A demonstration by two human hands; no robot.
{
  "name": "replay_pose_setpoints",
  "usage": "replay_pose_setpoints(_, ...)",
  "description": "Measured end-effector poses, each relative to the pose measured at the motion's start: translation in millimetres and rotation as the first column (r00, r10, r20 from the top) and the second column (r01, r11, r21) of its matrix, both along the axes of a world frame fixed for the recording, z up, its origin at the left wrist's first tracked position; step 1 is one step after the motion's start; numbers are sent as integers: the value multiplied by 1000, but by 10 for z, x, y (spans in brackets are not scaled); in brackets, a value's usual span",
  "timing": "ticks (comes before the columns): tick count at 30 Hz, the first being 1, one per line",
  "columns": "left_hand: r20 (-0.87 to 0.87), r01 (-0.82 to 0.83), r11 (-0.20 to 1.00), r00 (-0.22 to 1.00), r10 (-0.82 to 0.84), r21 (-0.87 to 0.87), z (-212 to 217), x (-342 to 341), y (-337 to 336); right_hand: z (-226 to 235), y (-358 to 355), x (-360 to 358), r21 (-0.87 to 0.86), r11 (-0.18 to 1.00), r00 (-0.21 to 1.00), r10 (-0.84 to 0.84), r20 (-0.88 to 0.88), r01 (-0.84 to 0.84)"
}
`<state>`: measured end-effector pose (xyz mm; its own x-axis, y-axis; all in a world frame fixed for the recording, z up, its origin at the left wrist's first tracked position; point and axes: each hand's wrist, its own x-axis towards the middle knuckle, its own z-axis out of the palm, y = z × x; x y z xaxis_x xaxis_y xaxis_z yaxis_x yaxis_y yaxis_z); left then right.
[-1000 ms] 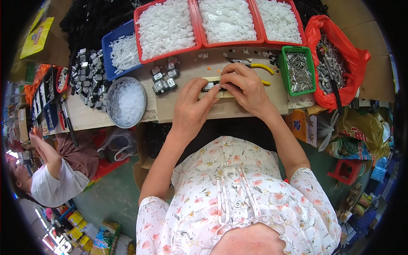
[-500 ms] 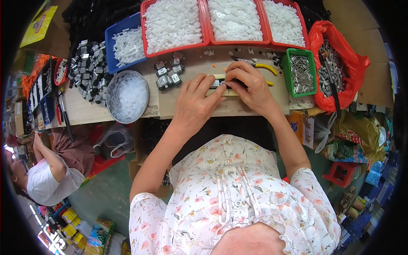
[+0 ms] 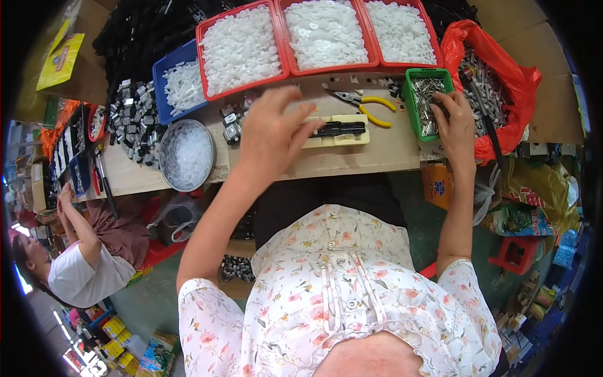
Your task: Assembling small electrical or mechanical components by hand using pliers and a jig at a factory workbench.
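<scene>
Right hand: it has left the block and is now at the green rectangular plastic basket (image 3: 409,94), so the work seems to pass from fitting to picking; the right hand (image 3: 455,119) has its fingers bent down over the thin silvery metal pins (image 3: 424,103). Whether they grip a pin, I cannot tell.
Left hand: the left hand (image 3: 270,135) has lifted and moved a little to the left, with fingers spread apart and nothing visible between them. They hang by the left end of the block; whether they touch it is not clear.
Cream block: with the hands apart, the cream rectangular block (image 3: 336,142) shows more openly on the brown counter (image 3: 392,151); the long black jointed piece (image 3: 342,129) lies in it.
Pliers: the pliers with yellow handles (image 3: 377,100) lie behind the block and toward its right, handles reaching into the gap before the basket.
Counter edges: the front edge runs near the block; behind, the three red plastic trays (image 3: 333,67) make a low wall.
Open room: bare counter lies between block and basket, freest in front of the handles. The left side is tighter, with small silvery-black blocks (image 3: 232,131) near the left hand.
</scene>
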<state>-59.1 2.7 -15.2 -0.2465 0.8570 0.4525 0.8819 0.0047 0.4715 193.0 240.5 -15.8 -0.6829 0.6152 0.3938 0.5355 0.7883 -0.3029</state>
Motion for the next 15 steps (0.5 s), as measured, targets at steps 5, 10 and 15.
replay_pose_setpoints(5,-103,-17,999,994,20,37,169,-297,614,-42,38,-32,2,1000,1000,15,24,-15)
replay_pose_setpoints(10,-213,46,998,976,-34,50,-5,-472,1150,-43,80,-35,-50,999,1000,13,20,-12)
replay_pose_setpoints(15,-203,85,996,975,-87,-18,-83,-578,1271,-49,105,-85,-111,993,999,32,-13,-33)
